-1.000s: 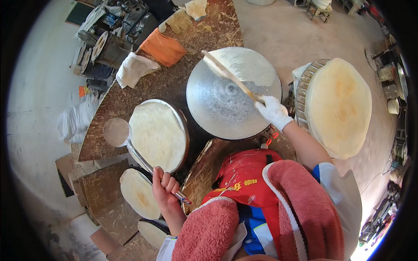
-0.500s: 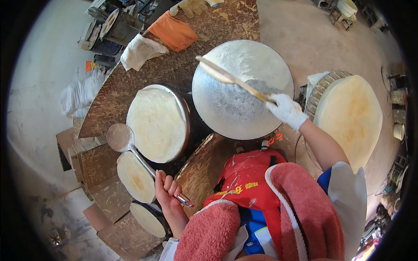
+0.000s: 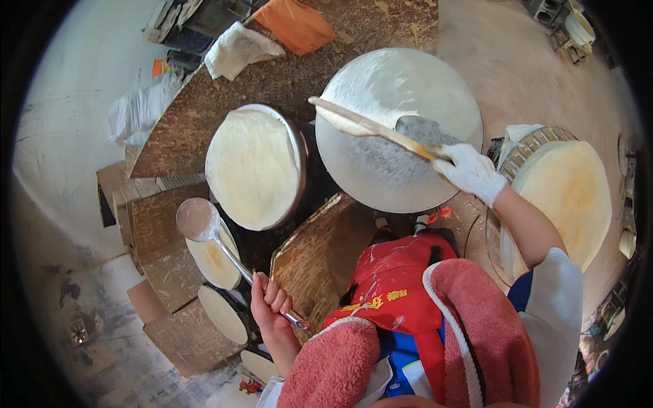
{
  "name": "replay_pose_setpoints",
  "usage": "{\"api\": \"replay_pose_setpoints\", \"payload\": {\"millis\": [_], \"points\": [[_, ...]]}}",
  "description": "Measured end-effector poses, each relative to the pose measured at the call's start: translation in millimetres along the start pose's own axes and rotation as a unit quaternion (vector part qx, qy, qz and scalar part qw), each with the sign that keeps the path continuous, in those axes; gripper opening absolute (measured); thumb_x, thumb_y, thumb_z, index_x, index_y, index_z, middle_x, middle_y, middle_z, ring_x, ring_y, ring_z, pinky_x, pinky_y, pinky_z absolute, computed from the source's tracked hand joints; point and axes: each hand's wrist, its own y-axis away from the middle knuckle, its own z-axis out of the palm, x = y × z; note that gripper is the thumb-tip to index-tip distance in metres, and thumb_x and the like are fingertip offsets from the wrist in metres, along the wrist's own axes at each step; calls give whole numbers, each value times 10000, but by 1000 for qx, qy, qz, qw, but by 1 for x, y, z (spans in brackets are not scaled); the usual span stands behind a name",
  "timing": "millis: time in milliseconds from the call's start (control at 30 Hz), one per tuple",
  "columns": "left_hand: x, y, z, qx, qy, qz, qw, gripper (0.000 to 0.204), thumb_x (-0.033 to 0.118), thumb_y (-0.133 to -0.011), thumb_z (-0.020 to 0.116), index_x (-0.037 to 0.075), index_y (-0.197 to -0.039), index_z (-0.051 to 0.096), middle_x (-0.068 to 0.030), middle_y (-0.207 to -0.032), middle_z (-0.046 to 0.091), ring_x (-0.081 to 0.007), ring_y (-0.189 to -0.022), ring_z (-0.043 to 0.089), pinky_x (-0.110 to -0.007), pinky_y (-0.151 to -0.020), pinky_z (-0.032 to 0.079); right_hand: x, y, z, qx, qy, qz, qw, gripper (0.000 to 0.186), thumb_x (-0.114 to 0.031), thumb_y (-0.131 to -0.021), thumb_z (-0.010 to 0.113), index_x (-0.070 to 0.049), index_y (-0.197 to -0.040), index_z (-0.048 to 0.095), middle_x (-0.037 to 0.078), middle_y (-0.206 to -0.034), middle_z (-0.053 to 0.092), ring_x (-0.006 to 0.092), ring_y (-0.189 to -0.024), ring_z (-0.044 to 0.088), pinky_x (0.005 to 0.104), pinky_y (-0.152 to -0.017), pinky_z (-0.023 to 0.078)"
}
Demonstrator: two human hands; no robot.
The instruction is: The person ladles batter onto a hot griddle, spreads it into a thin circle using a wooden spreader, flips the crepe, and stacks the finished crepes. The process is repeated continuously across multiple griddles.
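My gloved right hand (image 3: 469,173) grips a long wooden spreader (image 3: 360,122), which lies angled across the round grey griddle (image 3: 398,183). Pale batter (image 3: 381,75) coats the griddle's far part, leaving a darker patch near the middle. My bare left hand (image 3: 272,302) is closed round the metal handle of a large ladle (image 3: 197,217), whose bowl is held out to the left. Beyond the ladle, a second round pan holds a pale flatbread (image 3: 252,170). A tall stack of flatbreads (image 3: 558,204) rests on a slatted round rack at the right.
A worn wooden board (image 3: 170,146) with a white cloth (image 3: 238,47) and an orange cloth (image 3: 292,24) is behind the pans. More round griddles (image 3: 221,313) and brown cardboard (image 3: 163,265) are lower left. A bucket (image 3: 578,27) stands on the floor, upper right.
The view has shifted, so the scene sits differently. My right hand has swept the spreader over the griddle, and batter covers more of it. My left hand still holds the ladle.
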Motion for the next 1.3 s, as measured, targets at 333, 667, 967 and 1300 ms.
{"api": "replay_pose_setpoints", "payload": {"millis": [333, 667, 967, 1300], "points": [[0, 18, -19, -1, 4, -1, 1000, 325, 328, -1056, 352, 157, -780, 380, 69, -506, 224, -54, -368, 184, -245, -330, 219, -6, -49, -17, 119, -4, -69, 991, 442, -333, -849, 593, -111, -1229, 634, 215, -1072, 658, 349, -990, 644, 379, -852, 503], [42, -21, -45, -69, -65, -63, 994, 307, 321, -1048, 384, 174, -779, 390, 76, -503, 215, -48, -365, 173, -233, -324, 205, -13, 101, 107, 23, -93, -8, 995, 418, -269, -873, 619, -94, -1253, 617, 227, -1048, 656, 341, -984, 650, 353, -865, 500], [124, -40, -114, -127, -68, -76, 987, 310, 318, -1054, 362, 172, -781, 383, 78, -507, 223, -45, -365, 188, -234, -321, 220, -96, 135, 290, 161, -406, 178, 882, 190, -165, -896, 644, -2, -994, 634, 45, -760, 623, 148, -682, 587, 279, -650, 480], [186, -35, -185, -160, -55, -57, 984, 302, 329, -1057, 352, 188, -795, 400, 84, -499, 212, -48, -365, 185, -239, -322, 235, -234, -37, 334, 326, -714, 171, 595, 246, -362, -940, 575, -119, -907, 560, -15, -602, 478, 78, -363, 348, 250, -323, 262]]}}
